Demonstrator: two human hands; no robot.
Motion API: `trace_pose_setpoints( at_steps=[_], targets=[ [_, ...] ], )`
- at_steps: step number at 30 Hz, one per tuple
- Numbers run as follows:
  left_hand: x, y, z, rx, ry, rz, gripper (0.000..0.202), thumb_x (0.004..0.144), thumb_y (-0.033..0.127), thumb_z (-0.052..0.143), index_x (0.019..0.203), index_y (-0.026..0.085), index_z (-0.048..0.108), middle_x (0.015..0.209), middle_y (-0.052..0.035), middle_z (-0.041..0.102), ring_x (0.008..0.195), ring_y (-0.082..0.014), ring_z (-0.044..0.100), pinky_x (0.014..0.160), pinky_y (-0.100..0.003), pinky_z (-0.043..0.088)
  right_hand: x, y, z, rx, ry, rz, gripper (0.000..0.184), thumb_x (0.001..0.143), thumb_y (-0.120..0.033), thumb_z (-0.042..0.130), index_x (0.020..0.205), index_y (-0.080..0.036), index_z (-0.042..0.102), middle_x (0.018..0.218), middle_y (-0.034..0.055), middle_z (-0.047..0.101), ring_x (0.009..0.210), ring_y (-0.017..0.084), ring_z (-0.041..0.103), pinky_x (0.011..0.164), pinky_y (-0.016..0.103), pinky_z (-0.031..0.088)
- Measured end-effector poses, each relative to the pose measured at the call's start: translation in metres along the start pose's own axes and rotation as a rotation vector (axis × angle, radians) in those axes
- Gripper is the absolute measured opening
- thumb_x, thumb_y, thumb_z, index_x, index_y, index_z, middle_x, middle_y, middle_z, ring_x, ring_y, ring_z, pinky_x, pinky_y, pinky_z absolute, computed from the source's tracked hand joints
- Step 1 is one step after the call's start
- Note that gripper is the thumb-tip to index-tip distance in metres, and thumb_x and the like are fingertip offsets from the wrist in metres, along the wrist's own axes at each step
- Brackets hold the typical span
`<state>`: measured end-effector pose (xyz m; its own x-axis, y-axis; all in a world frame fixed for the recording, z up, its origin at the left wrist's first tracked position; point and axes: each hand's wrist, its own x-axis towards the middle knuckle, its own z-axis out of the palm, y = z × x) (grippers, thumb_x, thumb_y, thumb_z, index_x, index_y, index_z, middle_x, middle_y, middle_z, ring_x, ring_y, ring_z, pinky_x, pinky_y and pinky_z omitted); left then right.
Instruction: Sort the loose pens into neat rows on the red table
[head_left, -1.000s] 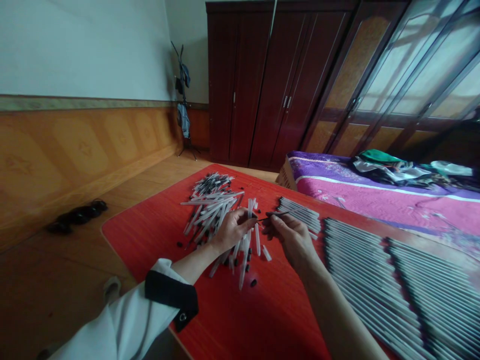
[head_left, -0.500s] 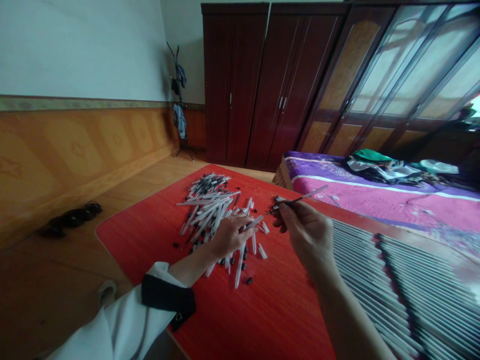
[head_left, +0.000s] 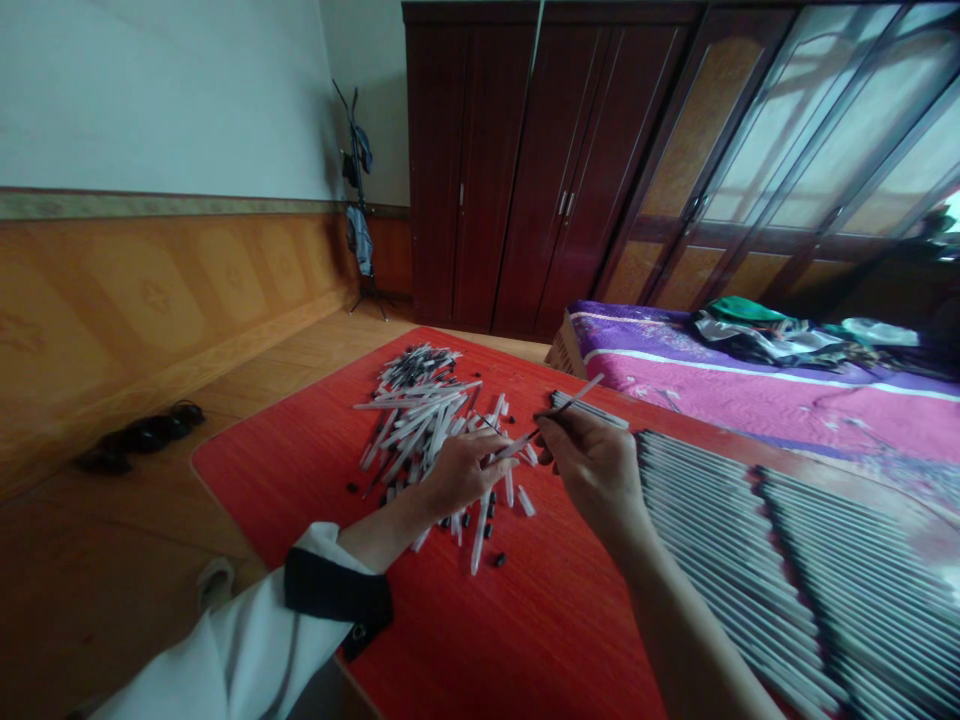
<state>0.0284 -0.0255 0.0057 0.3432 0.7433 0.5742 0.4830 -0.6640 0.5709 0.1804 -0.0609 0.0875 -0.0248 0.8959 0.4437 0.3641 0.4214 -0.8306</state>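
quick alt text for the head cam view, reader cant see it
The left hand and right hand hold white pen parts close together above a red table, beside a loose heap of white and black pen parts and neat rows of pens. A purple and pink bed and dark wardrobes stand behind.

A dark red-brown wooden wardrobe (head_left: 480,170) stands at the back of the room, with a glass-panelled cabinet (head_left: 795,130) directly to its right and a bed (head_left: 720,375) under a purple and pink cover in front of that cabinet. Left of the wardrobe, a coat stand (head_left: 360,190) hung with clothes stands on the wooden floor (head_left: 300,370) before a white wall (head_left: 157,90) with orange patterned panelling (head_left: 150,300) along its lower part. The light is dim.
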Motion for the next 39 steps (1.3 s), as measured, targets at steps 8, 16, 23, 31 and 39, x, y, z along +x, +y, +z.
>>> trace_pose_setpoints(
  at_steps=[8,16,23,31,39],
  targets=[
    [0.001,0.0,0.002,-0.022,0.01,-0.017,0.012,0.077,0.023,0.056,0.084,0.02,0.065,0.067,0.0008,0.057,0.06,-0.0108,0.049,0.06,-0.022,0.038,-0.002,0.001,0.003,0.087,0.009,0.057,0.027,0.073,-0.033,0.059,0.088,-0.012,0.066,0.059,0.0009,0.061,0.048,0.01,0.052,0.043,0.021,0.039],
    [0.005,0.004,-0.007,-0.365,0.149,-0.254,0.025,0.081,0.035,0.052,0.088,0.014,0.064,0.065,0.0013,0.056,0.057,-0.0095,0.047,0.055,-0.02,0.037,0.009,0.022,-0.012,-0.1,0.096,0.143,0.028,0.074,-0.032,0.053,0.087,-0.012,0.067,0.064,0.0051,0.065,0.051,0.013,0.057,0.046,0.024,0.04],
    [0.008,-0.005,-0.006,-0.385,0.308,-0.256,0.025,0.081,0.035,0.053,0.087,0.013,0.063,0.07,-0.0016,0.061,0.063,-0.0125,0.053,0.06,-0.021,0.041,0.003,0.079,0.003,-0.856,-0.142,0.191,0.023,0.078,-0.025,0.049,0.084,-0.02,0.071,0.089,0.0084,0.067,0.078,0.02,0.06,0.062,0.027,0.039],
    [0.006,-0.002,-0.007,-0.327,0.269,-0.263,0.023,0.081,0.035,0.052,0.082,0.014,0.062,0.066,0.0002,0.057,0.061,-0.0113,0.051,0.059,-0.02,0.041,-0.006,0.107,0.016,-0.906,-0.231,-0.051,0.03,0.087,-0.023,0.042,0.102,-0.019,0.067,0.109,0.0108,0.059,0.103,0.023,0.045,0.081,0.029,0.036],
    [0.006,-0.002,-0.007,-0.312,0.236,-0.274,0.023,0.081,0.036,0.052,0.078,0.014,0.059,0.062,0.0015,0.054,0.056,-0.01,0.047,0.054,-0.019,0.037,-0.01,0.095,0.024,-0.961,-0.273,-0.062,0.021,0.081,-0.019,0.047,0.076,-0.016,0.068,0.079,0.0089,0.062,0.084,0.02,0.051,0.071,0.025,0.036]
  ],
)
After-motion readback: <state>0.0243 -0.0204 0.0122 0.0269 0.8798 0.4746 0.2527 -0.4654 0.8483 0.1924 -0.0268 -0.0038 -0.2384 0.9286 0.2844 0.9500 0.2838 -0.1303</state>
